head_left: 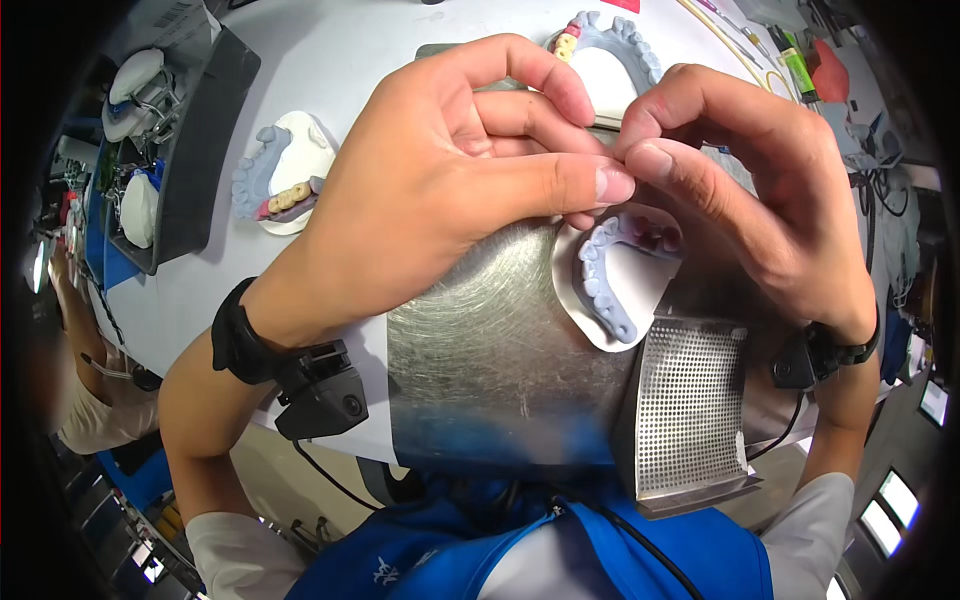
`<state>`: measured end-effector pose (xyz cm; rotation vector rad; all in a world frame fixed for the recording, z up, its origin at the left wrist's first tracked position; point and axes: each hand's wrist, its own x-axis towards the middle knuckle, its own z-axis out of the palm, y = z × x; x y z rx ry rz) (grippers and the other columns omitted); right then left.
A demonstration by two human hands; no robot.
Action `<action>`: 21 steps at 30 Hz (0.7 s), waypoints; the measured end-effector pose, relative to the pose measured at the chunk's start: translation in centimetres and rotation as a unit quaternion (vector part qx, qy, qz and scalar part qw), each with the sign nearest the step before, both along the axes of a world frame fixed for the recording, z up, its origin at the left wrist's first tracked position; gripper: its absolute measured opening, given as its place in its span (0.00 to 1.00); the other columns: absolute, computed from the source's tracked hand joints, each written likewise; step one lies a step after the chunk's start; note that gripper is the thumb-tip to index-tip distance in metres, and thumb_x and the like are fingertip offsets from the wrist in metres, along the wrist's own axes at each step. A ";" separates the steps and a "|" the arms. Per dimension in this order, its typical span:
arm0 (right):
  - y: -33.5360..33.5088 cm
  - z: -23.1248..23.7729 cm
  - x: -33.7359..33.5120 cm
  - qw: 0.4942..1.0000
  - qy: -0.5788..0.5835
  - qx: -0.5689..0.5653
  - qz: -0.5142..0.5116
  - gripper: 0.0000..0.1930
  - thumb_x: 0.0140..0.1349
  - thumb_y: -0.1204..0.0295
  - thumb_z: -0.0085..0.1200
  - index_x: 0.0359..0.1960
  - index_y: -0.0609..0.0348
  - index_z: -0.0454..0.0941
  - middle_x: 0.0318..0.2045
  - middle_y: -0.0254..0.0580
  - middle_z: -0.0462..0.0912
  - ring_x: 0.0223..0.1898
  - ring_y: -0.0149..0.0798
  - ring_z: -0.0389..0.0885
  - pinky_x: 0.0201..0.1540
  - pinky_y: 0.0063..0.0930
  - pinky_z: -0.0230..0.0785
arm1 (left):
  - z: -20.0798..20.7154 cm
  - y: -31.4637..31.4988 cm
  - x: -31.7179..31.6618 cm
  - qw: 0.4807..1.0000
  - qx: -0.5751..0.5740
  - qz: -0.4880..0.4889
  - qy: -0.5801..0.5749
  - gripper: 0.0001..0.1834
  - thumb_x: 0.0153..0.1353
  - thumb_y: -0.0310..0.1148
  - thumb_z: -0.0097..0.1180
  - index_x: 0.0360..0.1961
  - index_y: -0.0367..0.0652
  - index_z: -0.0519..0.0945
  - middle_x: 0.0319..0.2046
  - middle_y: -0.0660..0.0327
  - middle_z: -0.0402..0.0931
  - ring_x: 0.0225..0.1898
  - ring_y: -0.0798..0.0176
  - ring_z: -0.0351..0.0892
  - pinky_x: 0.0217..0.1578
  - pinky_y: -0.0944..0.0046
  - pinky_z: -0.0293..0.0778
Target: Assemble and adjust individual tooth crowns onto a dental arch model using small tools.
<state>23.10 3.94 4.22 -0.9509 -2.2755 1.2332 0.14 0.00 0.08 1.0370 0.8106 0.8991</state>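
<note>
My left hand (450,150) and my right hand (750,170) meet above a metal-topped work surface (480,350), thumbs and fingertips pinched together. Whatever they pinch is hidden or too small to make out. Just below the fingers lies a dental model (612,290), a grey-blue tooth arch on a white base with a dark pink section at its upper right. A second dental model (285,165), to the left of my left hand, carries yellowish crowns and pink gum. Beyond my fingers is a third dental model (610,60), also with yellowish teeth and pink, partly covered by my hands.
A perforated metal plate (690,410) slopes at the near right edge. At the left, a dark bin (205,150) holds white models on metal frames. Thin tools and a green tube (797,72) lie at the far right. Another person's arm (85,325) shows at the left rim.
</note>
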 end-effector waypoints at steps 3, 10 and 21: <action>-0.6 0.0 -0.4 0.999 -0.021 0.038 -0.023 0.06 0.73 0.74 0.57 0.42 0.67 0.80 0.36 0.37 0.83 0.39 0.28 0.80 0.45 0.22 0.72 | 0.2 0.1 -0.3 1.000 -0.007 -0.004 -0.002 0.16 0.65 0.21 0.63 0.49 0.36 0.72 0.39 0.52 0.86 0.46 0.64 0.87 0.51 0.66 0.80; -0.1 -0.8 0.2 0.996 0.062 -0.031 -0.055 0.07 0.75 0.74 0.53 0.44 0.68 0.80 0.38 0.35 0.81 0.37 0.25 0.76 0.42 0.21 0.70 | 0.1 -0.1 -0.2 1.000 -0.012 0.005 0.006 0.17 0.65 0.22 0.64 0.51 0.36 0.71 0.38 0.51 0.87 0.45 0.63 0.87 0.51 0.66 0.80; -0.3 -0.7 0.7 0.997 0.046 -0.060 -0.023 0.07 0.72 0.75 0.57 0.42 0.68 0.81 0.38 0.37 0.82 0.39 0.27 0.79 0.45 0.23 0.71 | 0.0 -0.5 0.2 0.999 -0.008 0.035 0.037 0.18 0.64 0.21 0.64 0.51 0.35 0.70 0.38 0.51 0.87 0.46 0.63 0.87 0.53 0.66 0.80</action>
